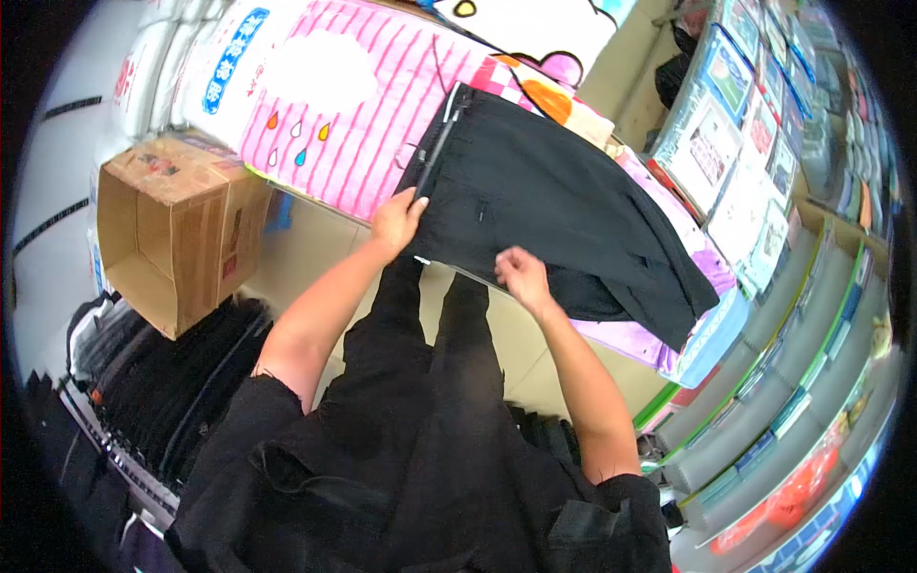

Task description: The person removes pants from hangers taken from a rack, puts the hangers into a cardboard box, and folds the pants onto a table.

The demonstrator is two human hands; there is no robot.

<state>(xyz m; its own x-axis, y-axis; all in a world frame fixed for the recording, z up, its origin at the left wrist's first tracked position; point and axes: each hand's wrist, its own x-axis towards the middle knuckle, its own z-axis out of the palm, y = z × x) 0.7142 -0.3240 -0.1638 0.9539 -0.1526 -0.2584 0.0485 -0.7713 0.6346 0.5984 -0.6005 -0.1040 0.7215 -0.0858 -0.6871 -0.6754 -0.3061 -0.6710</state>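
Black trousers (554,191) lie across the colourful printed bedding, their waistband towards the left and their legs towards the right. A hanger (444,134) with clips runs along the waistband. My left hand (398,224) is closed round the waistband edge and the hanger there. Over the near edge of the trousers is my right hand (522,275), its fingers curled together; whether they hold any cloth is too small to tell. A white clip end (421,260) shows at the near corner of the waistband.
An open cardboard box (201,215) stands at the left, above a rack of dark hanging clothes (177,392). Pink striped bedding (363,86) lies beyond the trousers. Packaged goods (712,158) and shelves (764,382) line the right side.
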